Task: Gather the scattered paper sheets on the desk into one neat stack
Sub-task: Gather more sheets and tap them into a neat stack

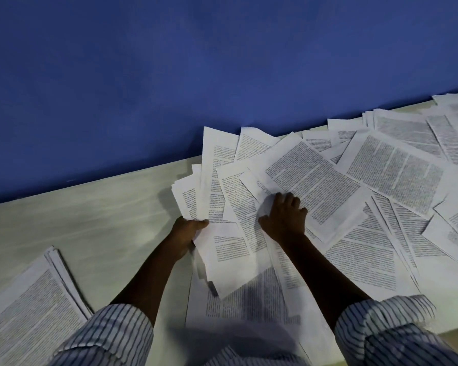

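Many white printed sheets [381, 165] lie scattered and overlapping across the middle and right of the pale desk [90, 220]. My left hand [187, 231] grips the left edge of a fanned bundle of sheets [217, 207], thumb on top. My right hand [286, 219] presses flat, fingers bent, on a printed sheet [315, 180] lying on top of the pile. A gathered stack of sheets [35, 307] lies at the lower left of the desk, apart from both hands.
A blue wall [196, 75] rises directly behind the desk's far edge. Bare desk surface stretches between the left stack and the scattered pile. Striped sleeves are rolled up on both forearms at the bottom of the view.
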The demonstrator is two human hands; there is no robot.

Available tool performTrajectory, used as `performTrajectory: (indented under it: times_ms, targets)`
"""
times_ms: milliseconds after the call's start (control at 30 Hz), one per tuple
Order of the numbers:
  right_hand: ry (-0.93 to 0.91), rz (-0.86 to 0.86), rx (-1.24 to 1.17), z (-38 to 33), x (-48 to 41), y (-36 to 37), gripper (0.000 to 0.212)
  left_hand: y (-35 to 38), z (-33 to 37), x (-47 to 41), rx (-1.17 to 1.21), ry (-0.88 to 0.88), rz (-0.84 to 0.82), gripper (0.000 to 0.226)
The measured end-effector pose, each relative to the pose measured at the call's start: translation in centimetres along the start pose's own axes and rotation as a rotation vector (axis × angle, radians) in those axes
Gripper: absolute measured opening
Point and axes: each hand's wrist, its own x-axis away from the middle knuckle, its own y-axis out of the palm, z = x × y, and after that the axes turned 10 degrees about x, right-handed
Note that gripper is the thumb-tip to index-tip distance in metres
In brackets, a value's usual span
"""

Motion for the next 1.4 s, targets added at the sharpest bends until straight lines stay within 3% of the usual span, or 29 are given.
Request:
performTrajectory:
  times_ms: [233,467,567,667,800,967,1033,1167,1233,1300,1400]
  targets:
    - [-0.032,0.018,-0.308,1.4,-0.3,-1.4,0.059,0.0,0.4,1.9,0.092,-0.032,-0.13,0.041]
    - [-0.096,0.081,-0.359,-0.2,3.0,-0.4,0.099,1.3,-1.0,2.3,0.056,-0.052,-0.072,0.037]
    - [-0.044,-0.035,-0.388,-2.5,3.4,-0.7,0.119,3.1,-0.9,2.3,0.05,-0.037,-0.107,0.039]
    - [0.001,-0.138,-0.449,-4.4,3.4,-1.6,0.124,4.7,-0.2,2.9,0.079,-0.007,-0.127,0.035]
    - [0.047,-0.156,-0.519,-5.3,3.3,-2.4,0.109,4.6,0.1,3.2,0.104,-0.031,-0.131,0.031]
    - [-0.028,0.065,-0.455,-4.9,3.4,-1.8,0.047,3.7,-0.5,2.8,0.09,-0.079,-0.094,0.034]
    - [-0.063,0.101,-0.406,-4.0,3.1,-1.5,0.033,3.6,-0.6,2.9,0.109,-0.087,-0.081,0.037]
    - [-0.201,0.17,-0.371,-3.4,4.2,-0.8,0.025,3.5,-0.7,3.2,0.163,-0.072,0.005,0.034]
    - [-0.282,0.197,-0.376,-3.9,5.7,-0.2,0.022,3.4,-1.0,3.2,0.207,-0.061,0.035,0.043]
    - [-0.358,0.157,-0.415,-4.7,7.4,0.8,0.022,3.4,-1.3,3.2,0.107,-0.056,0.047,0.051]
    - [-0.445,0.024,-0.49,-5.1,10.0,2.3,0.037,3.4,-2.1,3.2,-0.08,-0.016,0.134,0.037]
